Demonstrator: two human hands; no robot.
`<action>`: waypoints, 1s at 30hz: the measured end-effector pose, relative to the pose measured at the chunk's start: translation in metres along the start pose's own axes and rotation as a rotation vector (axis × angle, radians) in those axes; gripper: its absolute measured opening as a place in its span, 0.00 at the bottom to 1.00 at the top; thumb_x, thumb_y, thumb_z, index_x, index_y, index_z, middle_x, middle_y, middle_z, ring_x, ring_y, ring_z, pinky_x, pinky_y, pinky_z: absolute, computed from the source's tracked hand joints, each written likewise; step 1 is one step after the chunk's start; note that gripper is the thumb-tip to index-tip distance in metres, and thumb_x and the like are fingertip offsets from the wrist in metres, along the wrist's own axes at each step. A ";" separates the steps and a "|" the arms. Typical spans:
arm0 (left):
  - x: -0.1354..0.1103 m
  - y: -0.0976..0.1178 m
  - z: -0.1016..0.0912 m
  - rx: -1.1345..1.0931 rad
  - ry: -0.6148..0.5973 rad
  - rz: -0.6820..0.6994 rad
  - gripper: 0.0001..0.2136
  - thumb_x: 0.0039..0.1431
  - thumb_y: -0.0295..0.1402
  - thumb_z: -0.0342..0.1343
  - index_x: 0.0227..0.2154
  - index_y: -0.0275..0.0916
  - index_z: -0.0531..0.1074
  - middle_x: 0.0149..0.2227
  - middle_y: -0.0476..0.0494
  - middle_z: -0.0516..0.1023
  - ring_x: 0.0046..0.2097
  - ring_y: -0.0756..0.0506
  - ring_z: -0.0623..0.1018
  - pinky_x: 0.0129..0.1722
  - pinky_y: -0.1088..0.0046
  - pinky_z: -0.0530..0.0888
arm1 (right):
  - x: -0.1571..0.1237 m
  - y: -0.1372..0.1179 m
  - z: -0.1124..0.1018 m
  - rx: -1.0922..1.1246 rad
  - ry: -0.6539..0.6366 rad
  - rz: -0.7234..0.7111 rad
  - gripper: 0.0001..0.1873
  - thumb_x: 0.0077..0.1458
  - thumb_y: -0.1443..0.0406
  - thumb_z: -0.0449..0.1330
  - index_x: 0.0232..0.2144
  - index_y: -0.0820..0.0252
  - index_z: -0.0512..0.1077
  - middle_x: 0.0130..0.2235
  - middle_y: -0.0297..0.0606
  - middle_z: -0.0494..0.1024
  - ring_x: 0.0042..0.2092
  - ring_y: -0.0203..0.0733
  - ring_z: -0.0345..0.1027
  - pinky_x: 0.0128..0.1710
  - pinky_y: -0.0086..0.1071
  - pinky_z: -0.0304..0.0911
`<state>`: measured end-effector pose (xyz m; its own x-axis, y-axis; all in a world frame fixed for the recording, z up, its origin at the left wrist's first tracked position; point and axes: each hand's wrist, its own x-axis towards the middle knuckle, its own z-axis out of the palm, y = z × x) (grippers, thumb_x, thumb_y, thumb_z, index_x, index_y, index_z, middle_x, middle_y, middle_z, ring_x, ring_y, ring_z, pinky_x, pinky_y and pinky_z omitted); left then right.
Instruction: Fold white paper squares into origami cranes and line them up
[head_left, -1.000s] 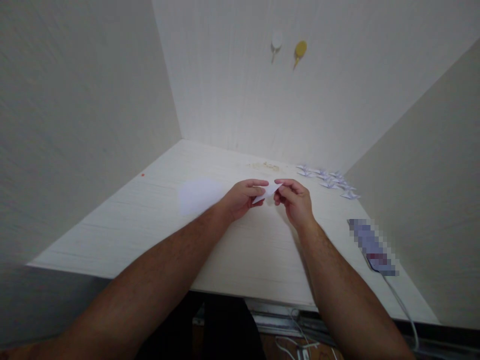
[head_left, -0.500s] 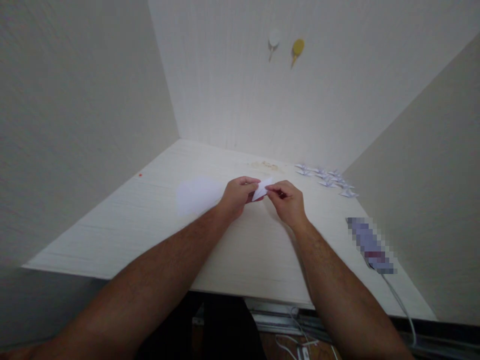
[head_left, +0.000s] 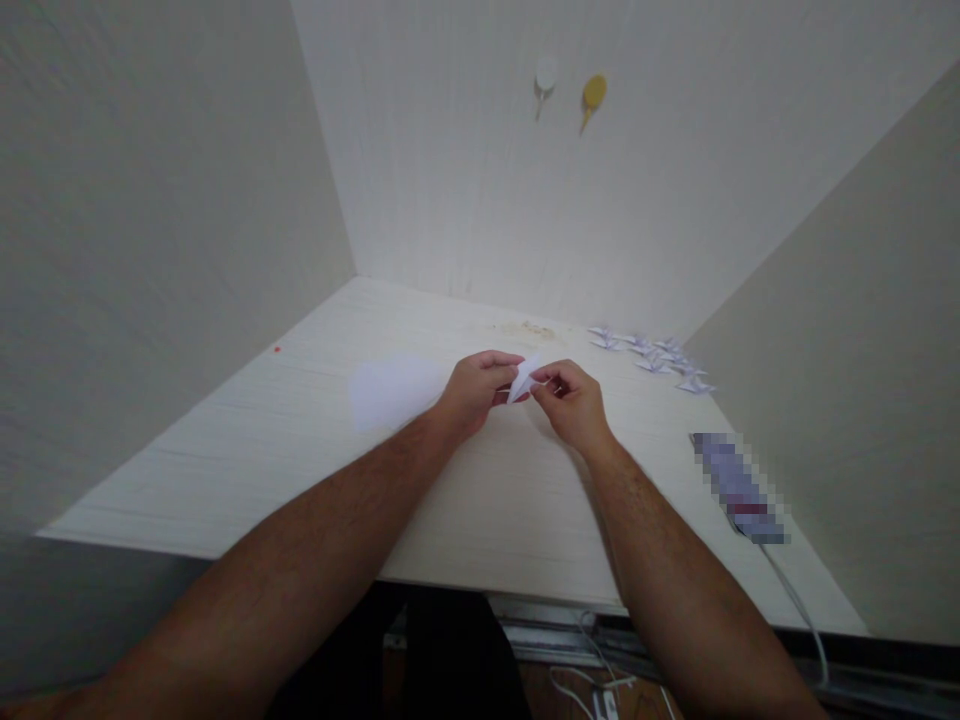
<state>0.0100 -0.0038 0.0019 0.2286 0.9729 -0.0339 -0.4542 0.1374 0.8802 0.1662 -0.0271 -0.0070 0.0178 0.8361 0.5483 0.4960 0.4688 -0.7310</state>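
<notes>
A small piece of folded white paper [head_left: 523, 380] is held up between my two hands, above the middle of the table. My left hand [head_left: 481, 388] grips its left side, thumb on top and fingers behind. On the other side, my right hand [head_left: 571, 400] pinches the paper's right edge between thumb and forefinger. The paper looks narrow and pointed at its top and bottom ends; its finer creases are too small to make out. Flat white paper [head_left: 394, 388] lies on the table to the left, partly behind my left forearm.
Several folded paper cranes [head_left: 652, 355] sit at the back right of the white table [head_left: 480, 510]. A blurred-out flat device [head_left: 739, 488] with a cable [head_left: 799, 595] lies near the right wall. Two hooks, white [head_left: 546, 75] and yellow [head_left: 594, 92], are on the back wall.
The folded paper has turned slightly between my fingers and now shows a narrower shape. Both hands stay in nearly the same place, still gripping it. The view has shifted a little.
</notes>
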 end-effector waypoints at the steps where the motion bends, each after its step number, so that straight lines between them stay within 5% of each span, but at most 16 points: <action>1: 0.000 -0.001 0.000 0.010 0.003 0.007 0.10 0.44 0.26 0.63 0.32 0.31 0.74 0.27 0.42 0.78 0.28 0.47 0.78 0.32 0.66 0.77 | 0.000 0.000 0.000 0.013 0.004 0.019 0.04 0.48 0.66 0.62 0.30 0.57 0.74 0.31 0.33 0.75 0.27 0.33 0.62 0.28 0.30 0.60; 7: 0.000 -0.005 -0.002 0.075 -0.038 0.106 0.13 0.43 0.27 0.64 0.35 0.34 0.74 0.26 0.48 0.76 0.27 0.52 0.75 0.31 0.73 0.73 | 0.001 0.001 0.004 0.160 0.039 0.168 0.15 0.45 0.64 0.65 0.39 0.57 0.72 0.31 0.31 0.72 0.27 0.33 0.62 0.27 0.29 0.61; 14: -0.004 -0.004 -0.001 0.324 -0.110 0.227 0.15 0.44 0.27 0.61 0.39 0.34 0.75 0.24 0.50 0.76 0.25 0.53 0.72 0.27 0.77 0.67 | 0.003 0.003 0.002 0.182 0.008 0.239 0.09 0.44 0.63 0.65 0.27 0.58 0.70 0.25 0.29 0.70 0.25 0.32 0.60 0.23 0.28 0.60; 19: -0.004 -0.003 0.001 0.337 -0.065 0.267 0.17 0.45 0.28 0.60 0.41 0.36 0.75 0.27 0.49 0.78 0.25 0.52 0.73 0.26 0.77 0.68 | 0.003 -0.004 0.003 0.243 -0.052 0.305 0.10 0.45 0.61 0.64 0.31 0.56 0.69 0.23 0.26 0.69 0.22 0.32 0.61 0.21 0.27 0.60; 30: -0.002 -0.006 -0.004 0.529 -0.030 0.331 0.08 0.48 0.30 0.58 0.32 0.36 0.78 0.22 0.50 0.75 0.23 0.52 0.72 0.23 0.78 0.69 | 0.001 -0.004 0.002 0.270 -0.104 0.213 0.07 0.51 0.61 0.61 0.31 0.55 0.67 0.22 0.25 0.69 0.20 0.31 0.62 0.19 0.26 0.55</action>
<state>0.0090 -0.0058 -0.0051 0.1766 0.9415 0.2869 -0.0187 -0.2883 0.9574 0.1627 -0.0277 -0.0049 0.0006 0.9412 0.3379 0.2430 0.3276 -0.9130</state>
